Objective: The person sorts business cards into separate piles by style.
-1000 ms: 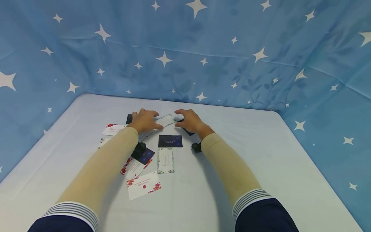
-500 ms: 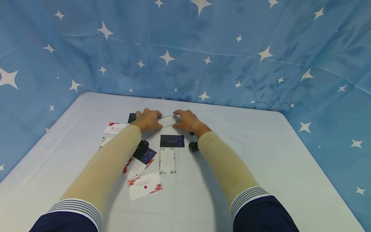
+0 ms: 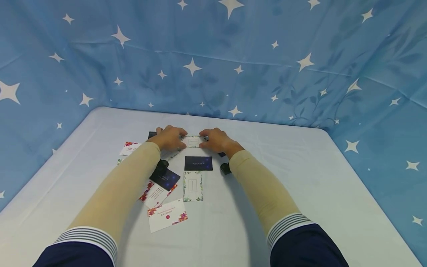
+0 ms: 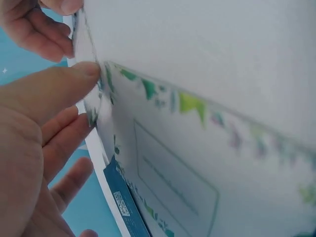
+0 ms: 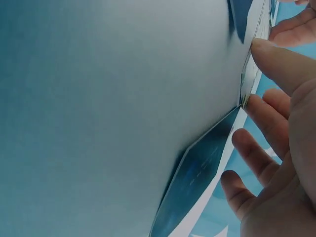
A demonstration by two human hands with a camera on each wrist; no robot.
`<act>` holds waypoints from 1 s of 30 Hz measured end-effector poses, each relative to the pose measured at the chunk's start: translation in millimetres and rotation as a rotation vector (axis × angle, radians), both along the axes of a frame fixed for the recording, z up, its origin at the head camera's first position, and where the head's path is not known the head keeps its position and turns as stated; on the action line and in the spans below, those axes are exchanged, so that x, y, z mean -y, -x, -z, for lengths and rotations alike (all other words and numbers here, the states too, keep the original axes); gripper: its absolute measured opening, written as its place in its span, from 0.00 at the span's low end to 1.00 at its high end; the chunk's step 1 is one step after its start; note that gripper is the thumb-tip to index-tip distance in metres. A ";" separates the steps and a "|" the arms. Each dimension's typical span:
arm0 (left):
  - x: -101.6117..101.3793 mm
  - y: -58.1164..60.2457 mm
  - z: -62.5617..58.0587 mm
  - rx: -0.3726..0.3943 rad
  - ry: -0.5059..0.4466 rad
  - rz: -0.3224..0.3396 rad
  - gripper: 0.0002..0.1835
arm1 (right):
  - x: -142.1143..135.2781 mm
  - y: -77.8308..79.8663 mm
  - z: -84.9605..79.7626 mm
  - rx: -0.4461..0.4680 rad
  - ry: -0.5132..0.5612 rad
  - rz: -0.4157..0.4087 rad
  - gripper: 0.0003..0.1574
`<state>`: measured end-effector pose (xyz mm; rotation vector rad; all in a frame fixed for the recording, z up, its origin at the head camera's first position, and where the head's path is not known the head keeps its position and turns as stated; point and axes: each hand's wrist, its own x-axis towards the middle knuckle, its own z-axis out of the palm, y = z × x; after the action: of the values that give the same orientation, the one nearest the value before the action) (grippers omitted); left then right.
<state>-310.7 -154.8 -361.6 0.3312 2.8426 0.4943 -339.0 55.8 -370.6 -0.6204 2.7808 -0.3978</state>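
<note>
A white business card (image 3: 192, 141) with a leafy green border lies level between both hands at the back of the group of cards. My left hand (image 3: 168, 138) pinches its left end, thumb at the near edge and fingers at the far edge. At its right end my right hand (image 3: 218, 141) pinches it the same way. Just nearer, a dark blue card (image 3: 198, 163) lies above an upright leafy card (image 3: 192, 186). In the left wrist view another leafy card (image 4: 173, 173) lies by the left thumb. A dark card (image 5: 195, 160) shows beside the right hand.
Left of the middle lie a dark card (image 3: 165, 179), a red-flowered card (image 3: 156, 195) partly under it, and another red-flowered card (image 3: 167, 215). More cards, including a red-and-white one (image 3: 128, 148), are partly hidden by the left arm. A starry blue curtain (image 3: 213, 89) hangs behind the table.
The leafy card between the hands has turned from a slant to level and come slightly nearer. The hands have closed in on its two ends. The other cards have stayed put.
</note>
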 end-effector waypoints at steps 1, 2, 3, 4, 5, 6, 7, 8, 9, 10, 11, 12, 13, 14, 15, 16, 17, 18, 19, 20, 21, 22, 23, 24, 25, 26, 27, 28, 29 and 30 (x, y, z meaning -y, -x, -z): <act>0.3 0.4 0.6 -0.002 0.001 0.000 0.32 | -0.4 -0.2 0.2 0.004 0.000 -0.007 0.39; 0.5 0.9 1.3 -0.008 0.003 0.005 0.32 | -0.8 0.0 0.3 0.009 0.004 -0.015 0.39; 0.6 1.6 2.1 -0.013 0.007 0.011 0.31 | -1.4 0.3 0.2 0.012 0.008 -0.024 0.39; 0.7 2.5 3.1 -0.019 0.013 0.018 0.31 | -2.0 0.9 -0.1 0.012 0.011 -0.034 0.39; 0.7 3.5 4.0 -0.026 0.019 0.024 0.30 | -2.7 1.6 -0.5 0.010 0.013 -0.045 0.39; 0.9 4.0 4.4 -0.033 0.024 0.029 0.30 | -3.2 2.5 -1.0 0.007 0.014 -0.056 0.39; 1.1 4.7 5.1 -0.041 0.031 0.037 0.29 | -3.5 3.5 -1.7 0.003 0.014 -0.067 0.39; 1.4 5.3 5.5 -0.049 0.037 0.044 0.29 | -4.0 4.3 -2.4 -0.002 0.008 -0.075 0.39; 1.5 5.6 5.4 -0.052 0.038 0.046 0.29 | -4.2 4.8 -3.2 -0.008 -0.001 -0.080 0.39; 1.9 5.6 5.2 -0.055 0.039 0.047 0.29 | -4.3 5.3 -4.0 -0.011 -0.009 -0.084 0.39; 2.3 5.3 4.6 -0.056 0.037 0.046 0.28 | -4.1 5.6 -4.7 -0.015 -0.019 -0.088 0.38; 3.0 5.0 4.2 -0.057 0.037 0.045 0.28 | -3.8 5.8 -5.4 -0.018 -0.029 -0.092 0.38; 3.5 4.7 4.0 -0.055 0.036 0.044 0.28 | -3.4 5.7 -6.0 -0.023 -0.041 -0.097 0.38; 4.0 4.4 3.7 -0.052 0.035 0.043 0.27 | -3.0 5.6 -6.3 -0.029 -0.053 -0.103 0.37; 4.4 4.1 3.4 -0.047 0.036 0.042 0.27 | -2.6 5.4 -6.2 -0.033 -0.062 -0.107 0.37; 4.7 4.2 3.0 -0.044 0.037 0.040 0.27 | -2.4 5.4 -6.5 -0.042 -0.073 -0.113 0.36; 4.9 4.6 3.1 -0.040 0.036 0.039 0.26 | -2.2 5.3 -6.4 -0.051 -0.083 -0.120 0.35; 5.2 5.0 3.3 -0.038 0.037 0.040 0.26 | -2.1 5.1 -6.3 -0.056 -0.089 -0.123 0.35; 5.3 5.4 3.6 -0.036 0.040 0.042 0.26 | -2.1 4.8 -5.9 -0.059 -0.090 -0.123 0.34; 5.5 6.0 3.8 -0.036 0.040 0.046 0.26 | -2.2 4.7 -5.4 -0.060 -0.087 -0.120 0.34; 5.9 6.5 4.2 -0.039 0.044 0.049 0.26 | -2.3 4.5 -4.9 -0.057 -0.079 -0.113 0.35; 6.6 7.1 4.5 -0.041 0.043 0.052 0.26 | -2.3 4.5 -4.4 -0.055 -0.071 -0.108 0.36; 7.2 7.9 5.1 -0.046 0.043 0.054 0.26 | -2.2 4.8 -4.0 -0.048 -0.060 -0.102 0.37; 8.0 8.4 5.4 -0.050 0.043 0.054 0.26 | -2.2 5.1 -3.6 -0.040 -0.048 -0.095 0.38; 8.7 9.1 5.6 -0.052 0.042 0.055 0.26 | -2.2 5.7 -3.1 -0.036 -0.039 -0.093 0.39; 9.5 9.7 5.5 -0.054 0.039 0.053 0.26 | -2.1 6.4 -2.8 -0.034 -0.035 -0.092 0.40; 10.2 10.6 5.8 -0.054 0.034 0.052 0.26 | -2.0 7.1 -2.7 -0.033 -0.033 -0.092 0.40; 10.8 11.1 5.5 -0.052 0.025 0.050 0.26 | -1.8 8.1 -2.7 -0.038 -0.039 -0.095 0.39; 11.3 12.1 5.3 -0.053 0.017 0.049 0.26 | -1.4 9.0 -3.3 -0.046 -0.045 -0.099 0.38; 11.7 13.0 5.0 -0.053 0.013 0.050 0.26 | -1.0 9.8 -3.9 -0.055 -0.050 -0.100 0.37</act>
<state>-323.8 -166.5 -366.6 0.4178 2.8796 0.4630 -348.9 56.8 -366.6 -0.7661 2.7872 -0.2940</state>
